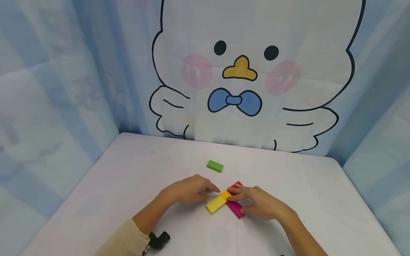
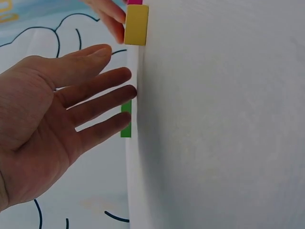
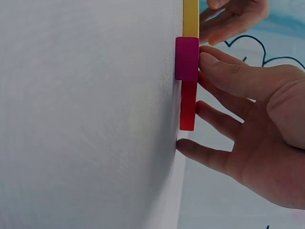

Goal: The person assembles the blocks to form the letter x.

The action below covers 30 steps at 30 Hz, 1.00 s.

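Four wooden-looking blocks lie joined on the white table in the head view: yellow (image 1: 215,204), orange-yellow (image 1: 225,195), red (image 1: 237,184) and magenta (image 1: 235,209). My right hand (image 1: 261,203) spreads over the right side of this group. Its thumb touches the magenta block (image 3: 187,59), and other fingertips rest at the orange-yellow and red (image 3: 188,106) blocks. To the left, my left hand (image 1: 192,190) hovers with extended fingers beside the yellow block (image 2: 136,25). Its palm and spread fingers (image 2: 97,98) hold nothing in the left wrist view.
A green block (image 1: 215,166) lies apart, farther back on the table (image 1: 153,156). Behind it hangs a curtain (image 1: 237,131) printed with a cartoon bird. A black device (image 1: 159,241) sits at the left sleeve (image 1: 126,240).
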{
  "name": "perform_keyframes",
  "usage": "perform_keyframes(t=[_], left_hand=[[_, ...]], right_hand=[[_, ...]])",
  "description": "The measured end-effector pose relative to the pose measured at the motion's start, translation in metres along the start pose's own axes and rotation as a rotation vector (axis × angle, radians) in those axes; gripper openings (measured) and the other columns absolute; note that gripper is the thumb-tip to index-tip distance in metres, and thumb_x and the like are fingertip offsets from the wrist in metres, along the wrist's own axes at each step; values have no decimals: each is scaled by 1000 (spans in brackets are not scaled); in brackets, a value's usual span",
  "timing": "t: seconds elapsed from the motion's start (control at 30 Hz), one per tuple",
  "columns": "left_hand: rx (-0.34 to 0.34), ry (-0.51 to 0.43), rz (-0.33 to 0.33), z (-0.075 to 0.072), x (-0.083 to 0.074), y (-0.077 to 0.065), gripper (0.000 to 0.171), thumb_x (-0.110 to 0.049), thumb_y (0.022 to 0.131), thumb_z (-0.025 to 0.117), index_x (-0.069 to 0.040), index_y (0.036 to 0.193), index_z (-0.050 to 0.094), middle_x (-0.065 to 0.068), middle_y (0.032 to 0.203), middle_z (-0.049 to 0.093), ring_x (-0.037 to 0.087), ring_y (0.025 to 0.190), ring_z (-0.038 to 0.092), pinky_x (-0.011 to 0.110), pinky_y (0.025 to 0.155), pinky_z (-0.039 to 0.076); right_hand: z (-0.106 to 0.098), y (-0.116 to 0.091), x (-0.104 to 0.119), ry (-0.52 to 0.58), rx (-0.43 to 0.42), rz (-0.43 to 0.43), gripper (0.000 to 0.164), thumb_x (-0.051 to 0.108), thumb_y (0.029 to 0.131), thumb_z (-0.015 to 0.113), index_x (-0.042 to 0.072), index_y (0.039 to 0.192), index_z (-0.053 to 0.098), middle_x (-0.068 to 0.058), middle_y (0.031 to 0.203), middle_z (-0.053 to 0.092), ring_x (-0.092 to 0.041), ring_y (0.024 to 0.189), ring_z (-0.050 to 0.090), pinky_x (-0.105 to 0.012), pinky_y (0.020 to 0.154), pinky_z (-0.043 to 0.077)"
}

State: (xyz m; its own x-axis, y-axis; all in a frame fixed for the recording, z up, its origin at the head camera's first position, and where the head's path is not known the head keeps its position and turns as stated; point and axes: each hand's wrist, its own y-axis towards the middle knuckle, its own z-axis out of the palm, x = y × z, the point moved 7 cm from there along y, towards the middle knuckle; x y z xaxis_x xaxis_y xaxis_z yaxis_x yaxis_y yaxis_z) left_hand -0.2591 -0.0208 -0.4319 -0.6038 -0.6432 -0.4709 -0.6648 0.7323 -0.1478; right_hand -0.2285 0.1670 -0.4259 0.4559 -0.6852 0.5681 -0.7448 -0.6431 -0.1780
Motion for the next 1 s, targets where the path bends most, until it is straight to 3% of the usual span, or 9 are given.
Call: perform_keyframes(t=[0.3, 0.53, 1.0], left_hand=[[-65, -4, -10, -11, 13, 5, 35, -14, 98, 73, -21, 132, 74, -6, 130, 71, 13, 121, 65, 34, 105, 55], [-106, -5, -52, -18, 25, 18, 35, -13, 98, 73, -22, 131, 73, -2, 132, 69, 17, 122, 63, 36, 106, 55], [-233, -157, -40, -44, 44, 46, 35, -9, 97, 72, -18, 130, 73, 2, 130, 68, 24, 123, 61, 45, 109, 53]], right_hand=[[0, -1, -1, 21, -9, 0, 50, -1, 93, 70, 24, 137, 71, 3, 157, 54, -35, 157, 31, -71, 119, 29], [0, -2, -3, 27, 0, 15, 50, 1, 93, 71, 25, 136, 71, 5, 157, 54, -34, 157, 32, -70, 120, 28], [2, -1, -6, 36, -5, 15, 49, 1, 92, 72, 26, 135, 72, 5, 156, 55, -33, 156, 33, -70, 120, 29]])
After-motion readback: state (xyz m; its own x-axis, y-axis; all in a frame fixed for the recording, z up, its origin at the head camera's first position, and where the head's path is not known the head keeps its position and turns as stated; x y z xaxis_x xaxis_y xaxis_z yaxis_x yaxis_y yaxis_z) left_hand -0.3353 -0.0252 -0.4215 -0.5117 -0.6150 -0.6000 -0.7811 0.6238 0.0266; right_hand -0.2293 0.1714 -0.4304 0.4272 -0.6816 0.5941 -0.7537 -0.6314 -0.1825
